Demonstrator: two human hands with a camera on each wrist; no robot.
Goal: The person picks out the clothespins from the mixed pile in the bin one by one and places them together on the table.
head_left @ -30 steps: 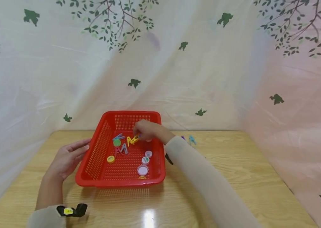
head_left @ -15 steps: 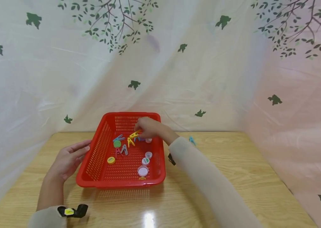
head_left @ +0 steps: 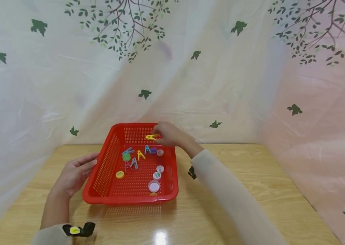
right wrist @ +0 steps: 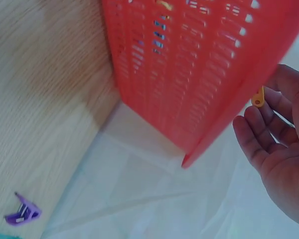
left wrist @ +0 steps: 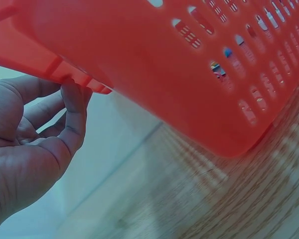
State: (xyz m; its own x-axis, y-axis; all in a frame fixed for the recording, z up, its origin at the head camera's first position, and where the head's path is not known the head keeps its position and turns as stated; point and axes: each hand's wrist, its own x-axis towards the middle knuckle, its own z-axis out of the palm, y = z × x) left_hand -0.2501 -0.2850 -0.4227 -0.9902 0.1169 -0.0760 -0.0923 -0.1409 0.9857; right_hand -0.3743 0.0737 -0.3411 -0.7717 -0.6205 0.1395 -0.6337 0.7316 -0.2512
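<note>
In the head view my right hand (head_left: 169, 134) pinches a yellow clothespin (head_left: 151, 137) above the far right part of a red plastic basket (head_left: 129, 200). The right wrist view shows one end of that clothespin (right wrist: 258, 98) between thumb and fingers, beside the basket's rim. My left hand (head_left: 74, 173) holds the basket's left rim, its fingers curled at the edge in the left wrist view. Inside the basket lie a blue clothespin (head_left: 147, 149), another yellow clothespin (head_left: 141, 155), a grey clothespin (head_left: 134, 163), and several bottle caps, among them a green cap (head_left: 126, 157).
The basket stands on a wooden table (head_left: 236, 190). A purple clothespin (right wrist: 24, 211) lies on the table in the right wrist view, near a teal piece (right wrist: 6, 235) cut off by the frame. A pale sheet (head_left: 172, 85) hangs behind the table.
My right hand has lifted the yellow clothespin up and to the right from the things in the basket. The blue clothespin and a purple cap now show. The left hand stays at the rim.
</note>
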